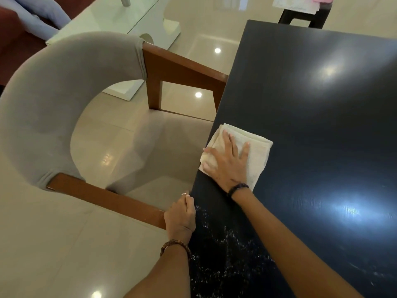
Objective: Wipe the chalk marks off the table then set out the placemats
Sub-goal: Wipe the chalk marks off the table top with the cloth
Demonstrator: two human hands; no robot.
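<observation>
A dark, glossy table (311, 108) fills the right side of the head view. My right hand (227, 162) lies flat with fingers spread on a folded cream cloth (256, 155), pressing it onto the table near its left edge. My left hand (181, 216) rests against that same edge closer to me, its fingers hidden over the side. White chalk specks (223, 250) are scattered over the near part of the table, between my two forearms. No placemats are in view.
A grey upholstered chair (43, 108) with brown wooden arms (182, 69) stands close to the table's left edge. Beyond it are a glass table (111, 16) and a red sofa (12, 50). A dark stool (305, 16) with towels stands past the table's far end.
</observation>
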